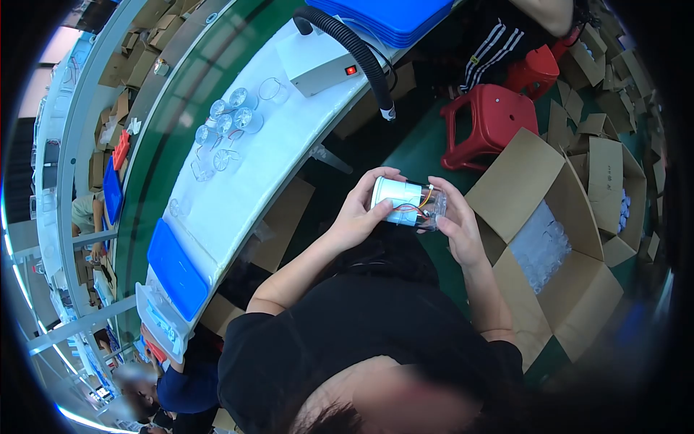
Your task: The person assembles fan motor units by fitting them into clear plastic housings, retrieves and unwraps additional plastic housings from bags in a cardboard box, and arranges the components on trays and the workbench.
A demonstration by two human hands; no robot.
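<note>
Your grip is a two-handed one: your left hand (359, 214) wraps the white end of a small cylindrical part (406, 203), fingers curled over its top, while your right hand (455, 226) closes round the clear end, where red and yellow wires show through the casing. The part lies on its side between both palms, held in the air in front of your body, off the table (238, 195). On the white table to your left stand clear plastic cups (230, 119) in a loose cluster, with a blue tray (176, 269) nearer its edge and a grey box (318, 64) with a black hose (354, 50) further along. An open cardboard carton (553, 246) holding clear pieces sits just to your right, a red stool (491, 119) beyond it.
</note>
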